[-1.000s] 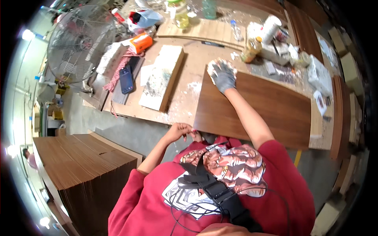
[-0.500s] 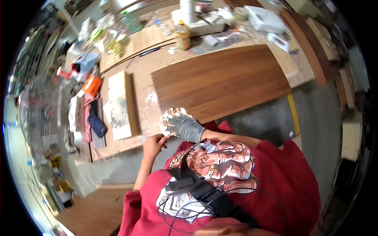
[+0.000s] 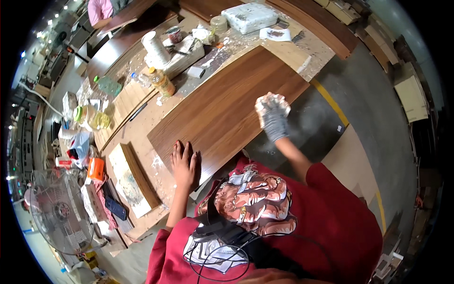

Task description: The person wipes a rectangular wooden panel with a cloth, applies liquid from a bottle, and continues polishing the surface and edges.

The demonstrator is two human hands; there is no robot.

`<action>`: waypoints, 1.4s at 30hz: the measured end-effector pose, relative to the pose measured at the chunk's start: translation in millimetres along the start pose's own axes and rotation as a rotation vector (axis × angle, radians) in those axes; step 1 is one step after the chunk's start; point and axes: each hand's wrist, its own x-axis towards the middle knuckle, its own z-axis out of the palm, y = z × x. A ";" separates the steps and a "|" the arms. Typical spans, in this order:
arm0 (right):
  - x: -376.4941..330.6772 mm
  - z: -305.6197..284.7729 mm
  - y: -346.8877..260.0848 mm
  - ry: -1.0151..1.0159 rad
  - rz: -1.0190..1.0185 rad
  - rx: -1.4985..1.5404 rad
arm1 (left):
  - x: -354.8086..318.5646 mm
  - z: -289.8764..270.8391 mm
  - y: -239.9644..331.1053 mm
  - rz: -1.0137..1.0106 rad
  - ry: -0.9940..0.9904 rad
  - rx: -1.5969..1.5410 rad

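Bright, even indoor light; small ceiling lamps glint at far left rim. Soft shadows only. Strong fisheye bend, black corners. Gloved right hand [image 3: 273,115] slightly motion-blurred; panel [image 3: 227,109] sharp. Rim areas smeared, low detail.

Orange container [image 3: 96,169], fan [image 3: 59,211], paper roll [image 3: 156,48], jar [image 3: 163,84] along the workbench [image 3: 142,128].

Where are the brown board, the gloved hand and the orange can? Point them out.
brown board [image 3: 227,104], head view, middle of its top face
gloved hand [image 3: 273,113], head view, back of the glove
orange can [image 3: 96,169], head view, its side
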 end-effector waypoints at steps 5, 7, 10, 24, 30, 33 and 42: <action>-57.1 4.4 -77.1 0.020 -0.194 0.403 | 7.2 24.6 26.7 -0.060 0.027 0.184; -19.4 -49.0 -71.9 -0.293 -0.167 0.062 | 4.1 20.0 25.9 -0.102 -0.005 0.154; -3.5 -16.1 -2.2 -0.130 -0.015 0.054 | 0.3 17.3 22.8 -0.122 -0.018 0.165; 107.1 143.7 194.2 -0.384 0.483 -0.343 | 20.3 9.5 33.8 -0.081 -0.052 0.107; 208.4 172.1 114.4 -0.285 0.315 -0.005 | 10.6 11.5 25.2 -0.137 -0.042 0.123; 253.5 191.7 99.2 -0.333 0.403 0.023 | 16.5 8.3 26.7 -0.113 -0.047 0.103; 274.6 222.7 94.7 -0.222 0.229 0.074 | 17.0 1.5 33.4 -0.158 -0.040 0.049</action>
